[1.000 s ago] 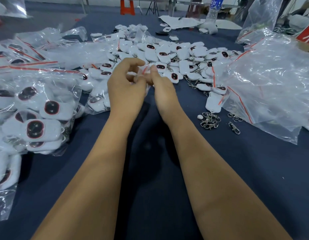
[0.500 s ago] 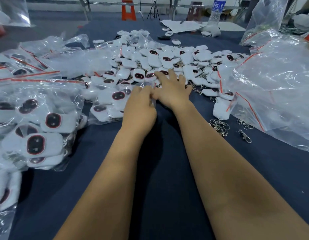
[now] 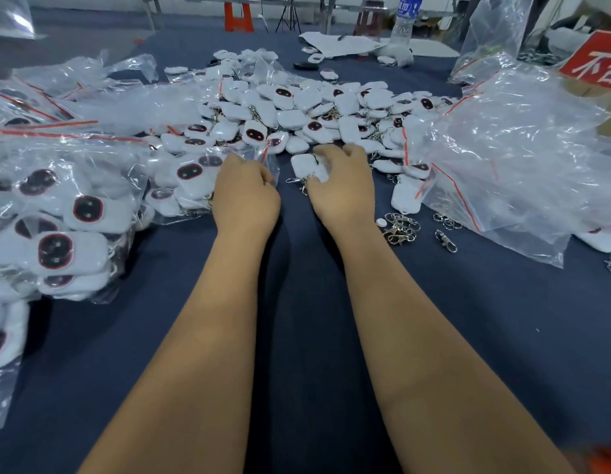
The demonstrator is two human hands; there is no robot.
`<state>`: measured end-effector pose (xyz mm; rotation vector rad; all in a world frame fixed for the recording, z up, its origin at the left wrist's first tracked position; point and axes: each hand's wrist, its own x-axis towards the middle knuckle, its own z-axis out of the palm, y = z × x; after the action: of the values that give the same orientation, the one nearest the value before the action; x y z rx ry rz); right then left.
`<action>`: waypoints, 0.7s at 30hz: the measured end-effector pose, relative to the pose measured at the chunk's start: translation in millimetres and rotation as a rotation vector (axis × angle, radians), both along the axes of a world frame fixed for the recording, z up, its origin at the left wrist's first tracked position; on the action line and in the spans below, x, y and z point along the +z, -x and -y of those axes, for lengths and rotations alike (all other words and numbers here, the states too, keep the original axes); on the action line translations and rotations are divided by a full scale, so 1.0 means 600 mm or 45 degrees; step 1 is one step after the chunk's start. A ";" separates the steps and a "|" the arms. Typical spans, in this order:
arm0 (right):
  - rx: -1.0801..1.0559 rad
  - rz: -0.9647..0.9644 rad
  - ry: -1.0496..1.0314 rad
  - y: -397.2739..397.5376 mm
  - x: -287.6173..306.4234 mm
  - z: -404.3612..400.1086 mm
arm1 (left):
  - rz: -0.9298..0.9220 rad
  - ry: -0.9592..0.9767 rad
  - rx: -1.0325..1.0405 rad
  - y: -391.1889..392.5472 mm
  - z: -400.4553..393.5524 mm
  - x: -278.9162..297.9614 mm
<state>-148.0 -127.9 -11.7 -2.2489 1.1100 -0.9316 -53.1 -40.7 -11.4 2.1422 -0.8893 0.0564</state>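
Observation:
A heap of white keychain tags with dark oval faces (image 3: pixel 297 107) lies across the middle of the dark blue table (image 3: pixel 297 302). My left hand (image 3: pixel 244 193) pinches the edge of a small clear zip bag (image 3: pixel 263 155) holding a few tags. My right hand (image 3: pixel 341 186) curls its fingers round a white tag (image 3: pixel 302 165) at the near edge of the heap; its metal clasp (image 3: pixel 297 183) trails on the cloth.
Clear bags packed with tags (image 3: pixel 57 217) cover the left side. A pile of empty zip bags with red strips (image 3: pixel 519 159) fills the right. Loose metal clasps (image 3: pixel 399 227) lie near my right wrist. A water bottle (image 3: pixel 405 18) and papers (image 3: pixel 341 44) sit far back.
Both hands dropped from sealing a small bag in the air to the table. The right hand reached flat into the heap, then curled round a tag and drew it back.

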 end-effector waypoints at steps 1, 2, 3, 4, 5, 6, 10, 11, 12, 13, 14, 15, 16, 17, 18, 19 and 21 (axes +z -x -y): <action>-0.026 0.085 -0.023 0.001 0.001 -0.003 | -0.009 0.010 0.003 0.003 -0.001 -0.001; -0.054 0.156 -0.039 0.002 0.003 -0.006 | -0.032 0.041 0.001 0.005 -0.004 -0.001; -0.077 0.222 -0.054 0.004 0.003 -0.009 | -0.067 0.084 -0.007 0.005 -0.007 -0.001; -0.095 0.296 -0.083 0.005 0.004 -0.010 | -0.112 0.134 -0.028 0.006 -0.011 -0.001; -0.107 0.384 -0.131 0.006 0.005 -0.011 | -0.168 0.190 -0.062 0.006 -0.015 0.000; -0.116 0.483 -0.198 0.007 0.007 -0.012 | -0.232 0.244 -0.099 0.007 -0.018 0.001; -0.182 0.804 -0.475 0.008 0.012 -0.008 | -0.353 0.302 -0.164 0.012 -0.019 0.007; -0.190 0.890 -0.573 0.009 0.016 -0.006 | -0.361 0.289 -0.172 0.011 -0.017 0.008; -0.189 0.965 -0.662 0.010 0.017 -0.005 | -0.375 0.282 -0.184 0.010 -0.016 0.009; -0.166 1.044 -0.763 0.010 0.018 -0.004 | -0.394 0.282 -0.198 0.008 -0.013 0.008; -0.123 1.101 -0.839 0.008 0.017 -0.003 | -0.410 0.286 -0.210 0.006 -0.011 0.007; -0.075 1.127 -0.875 0.006 0.017 -0.002 | -0.420 0.287 -0.218 0.004 -0.009 0.006; -0.024 1.132 -0.884 0.003 0.017 -0.003 | -0.425 0.286 -0.224 0.002 -0.007 0.005; 0.034 1.139 -0.882 0.000 0.016 -0.003 | -0.430 0.284 -0.231 0.002 -0.006 0.004; 0.090 1.140 -0.868 -0.003 0.017 -0.005 | -0.439 0.285 -0.241 0.002 -0.005 0.003; 0.145 1.124 -0.853 -0.008 0.016 -0.006 | -0.453 0.288 -0.253 0.002 -0.004 0.003; 0.214 1.080 -0.855 -0.014 0.015 -0.009 | -0.462 0.293 -0.266 0.003 -0.005 0.005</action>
<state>-139.6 -122.6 -2.6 -1.1827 0.6688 -1.0724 -54.7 -38.0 -8.4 1.7626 -0.8396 -0.3123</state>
